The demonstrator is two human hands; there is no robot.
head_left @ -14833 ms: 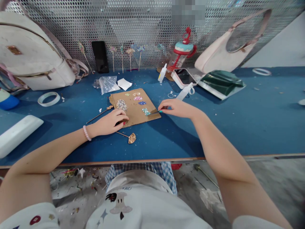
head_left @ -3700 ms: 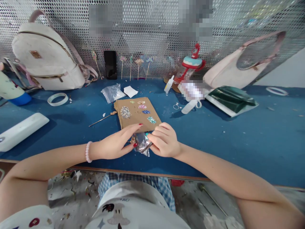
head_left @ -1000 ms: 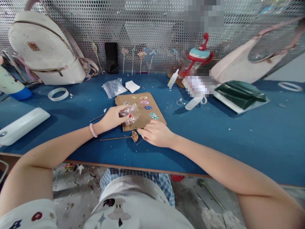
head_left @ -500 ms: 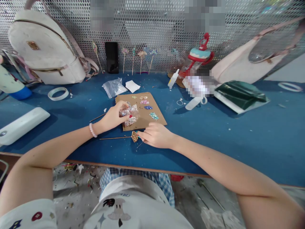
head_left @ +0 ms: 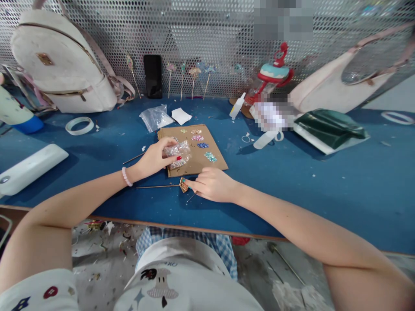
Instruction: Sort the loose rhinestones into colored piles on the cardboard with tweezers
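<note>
the left hand point(head_left: 154, 159) pinches a small clear bag of rhinestones point(head_left: 177, 151), fingers curled shut on it, over the near left corner of the cardboard sheet point(head_left: 207, 166). the right hand point(head_left: 214, 185) has its fingertips closed on the gold fan-shaped head of a hairpin point(head_left: 183, 185), lying on the blue tabletop point(head_left: 324, 181) just off the cardboard's near edge. a tilted bag could spill stones into the sorted piles point(head_left: 203, 145); a loose pinch could let the hairpin slip.
</note>
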